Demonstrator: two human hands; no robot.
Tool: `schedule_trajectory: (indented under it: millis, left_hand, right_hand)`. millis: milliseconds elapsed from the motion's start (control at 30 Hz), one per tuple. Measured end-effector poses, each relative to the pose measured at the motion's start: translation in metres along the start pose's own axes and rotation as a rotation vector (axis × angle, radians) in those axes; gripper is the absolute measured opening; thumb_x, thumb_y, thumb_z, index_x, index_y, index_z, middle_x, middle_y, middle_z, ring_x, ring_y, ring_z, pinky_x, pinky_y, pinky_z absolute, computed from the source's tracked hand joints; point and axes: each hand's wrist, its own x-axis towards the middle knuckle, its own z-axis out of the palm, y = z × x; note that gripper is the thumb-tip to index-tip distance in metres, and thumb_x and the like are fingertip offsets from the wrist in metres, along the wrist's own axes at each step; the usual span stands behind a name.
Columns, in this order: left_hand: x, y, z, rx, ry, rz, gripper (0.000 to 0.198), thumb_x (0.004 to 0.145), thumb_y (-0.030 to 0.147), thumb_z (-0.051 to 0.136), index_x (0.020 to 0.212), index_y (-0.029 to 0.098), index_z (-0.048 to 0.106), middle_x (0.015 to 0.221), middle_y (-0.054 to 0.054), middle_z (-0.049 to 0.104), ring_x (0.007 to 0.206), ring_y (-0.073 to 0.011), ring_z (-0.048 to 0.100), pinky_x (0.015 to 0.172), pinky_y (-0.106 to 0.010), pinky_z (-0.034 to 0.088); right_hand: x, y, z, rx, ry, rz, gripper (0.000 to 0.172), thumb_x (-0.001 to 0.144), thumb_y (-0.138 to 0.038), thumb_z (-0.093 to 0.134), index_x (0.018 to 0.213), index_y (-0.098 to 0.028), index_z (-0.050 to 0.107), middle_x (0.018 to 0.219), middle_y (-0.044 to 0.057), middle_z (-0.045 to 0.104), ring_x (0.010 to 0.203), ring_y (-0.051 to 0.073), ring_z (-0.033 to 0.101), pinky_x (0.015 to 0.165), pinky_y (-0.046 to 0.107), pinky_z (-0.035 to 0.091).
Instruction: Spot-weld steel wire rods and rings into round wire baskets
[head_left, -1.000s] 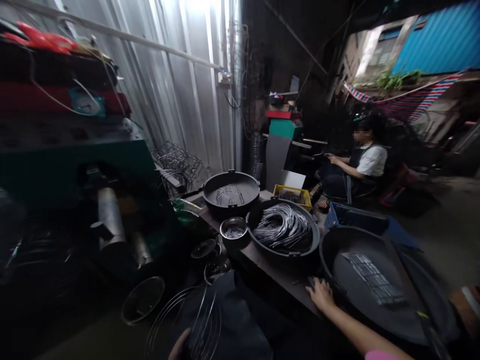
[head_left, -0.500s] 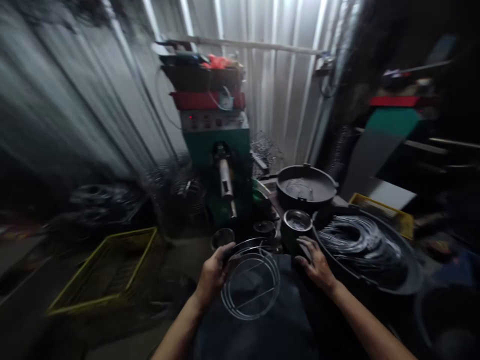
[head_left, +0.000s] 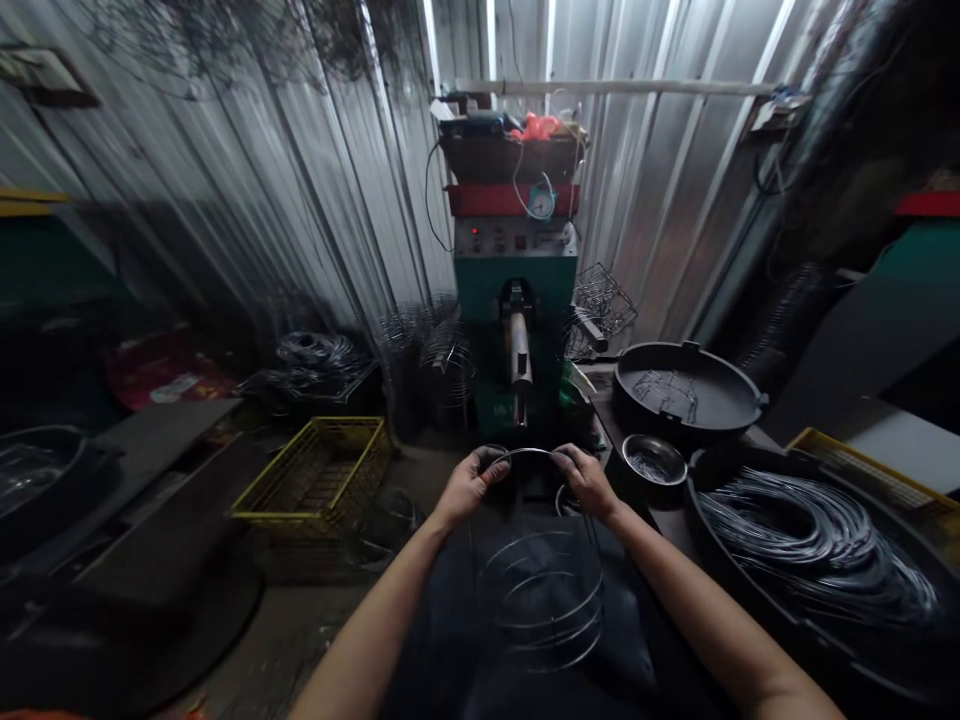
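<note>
Both of my hands hold a round wire frame (head_left: 541, 590) made of several rings, which hangs down over my lap. My left hand (head_left: 469, 484) is closed on the left side of its top ring. Closed on the right side of that ring is my right hand (head_left: 586, 478). The top ring arches between my hands, just below the nozzle of a green machine (head_left: 515, 300) that stands in front of me.
A dark tub of coiled wire rings (head_left: 806, 530), a small steel bowl (head_left: 653, 460) and a second dark tub with a wire frame (head_left: 684, 385) stand at the right. A yellow crate (head_left: 319, 475) sits on the floor at the left. Corrugated metal wall behind.
The view swung left from the tubs to the green machine. My right hand left the table edge and joined my left on the wire frame, which is now raised before the machine.
</note>
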Motion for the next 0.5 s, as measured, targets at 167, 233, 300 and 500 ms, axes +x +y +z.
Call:
schedule_trajectory:
  millis: [167,233,300,500]
  left_hand:
    - [0.017,-0.018,0.001,0.063,0.013,-0.023,0.032,0.073,0.041,0.052,0.087,0.013,0.058,0.082,-0.005,0.062,0.075,-0.0137,0.056,0.069,-0.023,0.042]
    - [0.021,-0.022,0.000,0.150,0.016,-0.013,0.032,0.076,0.040,0.048,0.087,0.013,0.060,0.083,-0.006,0.063,0.077,-0.0145,0.057,0.068,-0.023,0.042]
    - [0.025,-0.025,-0.001,0.232,0.009,-0.002,0.031,0.078,0.038,0.045,0.088,0.013,0.061,0.085,-0.006,0.065,0.079,-0.0156,0.058,0.069,-0.024,0.043]
    - [0.038,-0.036,-0.005,0.403,-0.044,0.066,0.029,0.079,0.031,0.044,0.093,0.014,0.063,0.090,-0.006,0.067,0.083,-0.0166,0.060,0.074,-0.024,0.043]
  right_hand:
    - [0.012,0.012,0.009,-0.034,0.022,0.073,0.028,0.080,-0.042,0.040,0.070,-0.018,0.052,0.057,-0.003,0.047,0.056,0.012,0.045,0.055,0.022,0.034]
    - [0.015,0.018,0.011,-0.032,0.026,0.080,0.029,0.079,-0.042,0.040,0.067,-0.018,0.051,0.056,-0.003,0.045,0.055,0.011,0.043,0.054,0.022,0.034]
    - [0.017,0.025,0.014,-0.029,0.019,0.083,0.029,0.079,-0.043,0.040,0.066,-0.018,0.050,0.055,-0.003,0.045,0.054,0.011,0.042,0.053,0.022,0.034]
    - [0.023,0.042,0.020,-0.046,-0.011,0.105,0.029,0.079,-0.042,0.039,0.071,-0.018,0.053,0.059,-0.002,0.050,0.058,0.013,0.046,0.057,0.023,0.035]
